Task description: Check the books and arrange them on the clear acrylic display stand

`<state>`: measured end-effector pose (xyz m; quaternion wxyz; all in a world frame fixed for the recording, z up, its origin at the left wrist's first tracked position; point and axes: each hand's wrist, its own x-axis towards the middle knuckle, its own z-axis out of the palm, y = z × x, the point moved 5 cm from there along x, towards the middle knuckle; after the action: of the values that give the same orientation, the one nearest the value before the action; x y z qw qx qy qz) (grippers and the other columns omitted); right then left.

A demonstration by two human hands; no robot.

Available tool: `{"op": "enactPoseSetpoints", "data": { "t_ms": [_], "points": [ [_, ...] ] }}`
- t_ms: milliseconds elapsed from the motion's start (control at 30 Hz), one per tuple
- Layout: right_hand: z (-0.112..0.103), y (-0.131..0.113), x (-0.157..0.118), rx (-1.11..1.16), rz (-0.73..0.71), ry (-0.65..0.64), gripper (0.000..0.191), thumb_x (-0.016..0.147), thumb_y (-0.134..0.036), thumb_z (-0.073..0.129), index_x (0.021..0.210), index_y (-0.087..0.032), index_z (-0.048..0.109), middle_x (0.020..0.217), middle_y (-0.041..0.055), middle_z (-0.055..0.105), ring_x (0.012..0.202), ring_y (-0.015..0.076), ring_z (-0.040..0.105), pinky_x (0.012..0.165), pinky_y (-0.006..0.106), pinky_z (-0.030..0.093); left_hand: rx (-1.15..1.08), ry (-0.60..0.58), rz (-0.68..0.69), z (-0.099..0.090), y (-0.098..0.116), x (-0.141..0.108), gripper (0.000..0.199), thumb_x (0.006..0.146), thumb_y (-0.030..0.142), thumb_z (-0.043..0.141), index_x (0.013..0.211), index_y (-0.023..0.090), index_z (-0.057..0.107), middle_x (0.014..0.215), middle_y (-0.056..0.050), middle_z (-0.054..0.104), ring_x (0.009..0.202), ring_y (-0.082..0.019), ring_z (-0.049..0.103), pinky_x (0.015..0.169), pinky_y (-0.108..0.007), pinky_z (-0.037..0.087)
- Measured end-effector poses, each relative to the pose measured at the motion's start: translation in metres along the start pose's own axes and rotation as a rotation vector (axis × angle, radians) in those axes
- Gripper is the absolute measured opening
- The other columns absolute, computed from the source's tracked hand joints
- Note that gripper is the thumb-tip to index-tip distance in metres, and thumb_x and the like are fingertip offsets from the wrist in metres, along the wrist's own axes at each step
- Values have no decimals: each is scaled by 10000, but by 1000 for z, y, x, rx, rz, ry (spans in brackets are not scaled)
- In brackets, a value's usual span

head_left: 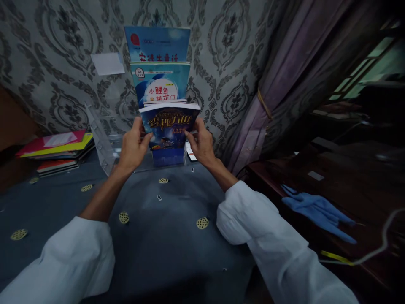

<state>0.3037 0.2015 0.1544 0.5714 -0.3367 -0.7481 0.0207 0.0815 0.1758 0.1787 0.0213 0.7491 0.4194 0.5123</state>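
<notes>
A dark blue book (171,122) with gold lettering is held between both hands, just above the lower front of a clear plastic rack (103,143). My left hand (134,145) grips its left edge, thumb on the cover. On the right edge, my right hand (201,141) is closed the same way. Behind it stand a teal book (161,80) and, higher up, a blue book (158,42). Below the held book a blue surface (167,157) shows at the rack's front; I cannot tell whether the book touches it.
Stacked books and folders (60,143) lie at the left of the dark tablecloth (152,253). A phone-like object (191,152) sits behind my right hand. To the right are a tied curtain (253,109), a blue glove (316,209) and a pale cable (384,236) on a brown surface.
</notes>
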Motion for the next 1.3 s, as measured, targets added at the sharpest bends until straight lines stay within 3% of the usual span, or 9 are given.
{"op": "enactPoseSetpoints", "data": {
  "t_ms": [167,400,567,800,967,1133,1300],
  "points": [
    [9,20,-18,-23,30,-9,251,995,-392,503,1193,-238,504,1005,66,664,882,226,656,777,382,579,-29,-12,-13,14,-13,-9,236,879,204,583,1109,201,533,958,-28,690,902,-213,690,825,-354,541],
    [21,38,-38,6,87,-27,190,981,-342,515,1138,-235,513,964,62,654,829,229,650,742,402,582,35,-84,-105,27,-29,-17,176,865,214,590,1026,226,519,818,14,649,763,-188,653,713,-299,507],
    [28,45,-48,-41,124,-38,130,957,-331,533,1053,-244,530,952,64,614,852,239,618,766,418,567,215,-107,-136,37,-35,-24,136,864,197,570,972,222,491,922,-44,650,895,-240,657,802,-367,525],
    [35,56,-60,-33,242,-66,163,914,-271,519,1070,-227,540,978,86,626,884,243,621,761,400,552,410,-169,-318,51,-37,-45,313,960,254,502,1239,170,389,1113,-154,678,999,-311,695,837,-433,543],
    [38,60,-61,-16,334,-16,361,889,-274,527,1241,-199,498,1025,98,643,896,246,635,797,424,554,438,-179,-333,51,-34,-44,554,972,246,491,1454,137,241,1266,-216,651,1057,-339,702,858,-456,547],
    [44,53,-58,-136,288,-26,423,870,-218,498,1290,-180,537,1095,138,623,1014,289,603,912,490,530,481,-228,-328,52,-32,-41,528,975,226,462,1468,119,307,1309,-218,640,1074,-337,700,885,-449,544],
    [49,51,-58,-183,329,-40,367,853,-167,468,1194,-169,604,1019,136,604,975,300,598,872,477,547,466,-262,-338,54,-34,-41,503,982,205,446,1452,73,327,1325,-230,630,1110,-345,682,889,-442,540]
  ]
}}
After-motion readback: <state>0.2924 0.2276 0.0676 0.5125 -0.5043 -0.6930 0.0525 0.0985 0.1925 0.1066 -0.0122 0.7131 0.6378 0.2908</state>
